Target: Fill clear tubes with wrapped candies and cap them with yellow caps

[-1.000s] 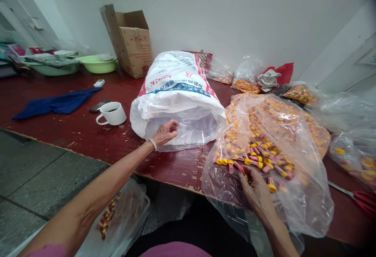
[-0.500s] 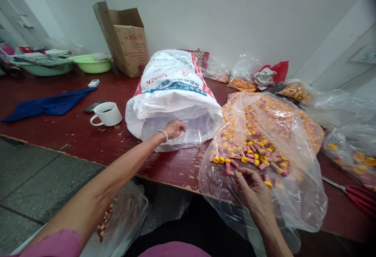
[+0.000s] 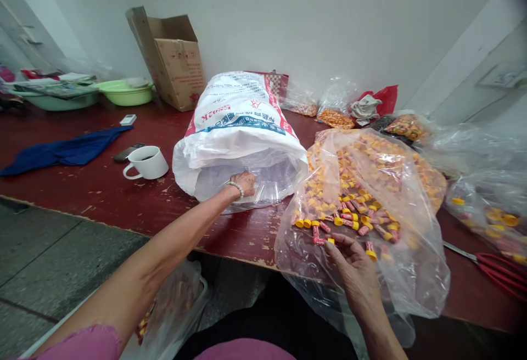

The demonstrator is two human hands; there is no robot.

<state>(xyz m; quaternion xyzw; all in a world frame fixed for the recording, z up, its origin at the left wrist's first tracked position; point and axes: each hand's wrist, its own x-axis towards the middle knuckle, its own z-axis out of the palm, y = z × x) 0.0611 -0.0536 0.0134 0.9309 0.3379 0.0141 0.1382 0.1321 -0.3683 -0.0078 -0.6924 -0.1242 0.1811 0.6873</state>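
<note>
A white woven sack (image 3: 242,113) lies on its side with its mouth towards me, and clear plastic pieces (image 3: 274,176) show inside it. My left hand (image 3: 244,183), with a bead bracelet on the wrist, reaches into that mouth; its fingers are curled down and what they hold is hidden. To the right, a large clear plastic bag (image 3: 424,272) lies open over many small pink-patterned tubes with yellow caps (image 3: 366,220). My right hand (image 3: 356,264) is at the bag's near side, thumb and fingers pinched on the yellow cap of one small tube (image 3: 320,241).
Left of the sack stand a white mug (image 3: 149,163), a dark phone-like object (image 3: 127,153) and a blue cloth (image 3: 69,148). An open carton (image 3: 179,69) and green basins (image 3: 125,94) are behind. Red-handled scissors (image 3: 500,272) lie right, near more filled bags (image 3: 494,212).
My left hand has turned its knuckles upward and its fingers now point down into the sack. The right hand stays at the same tube. The view has shifted slightly.
</note>
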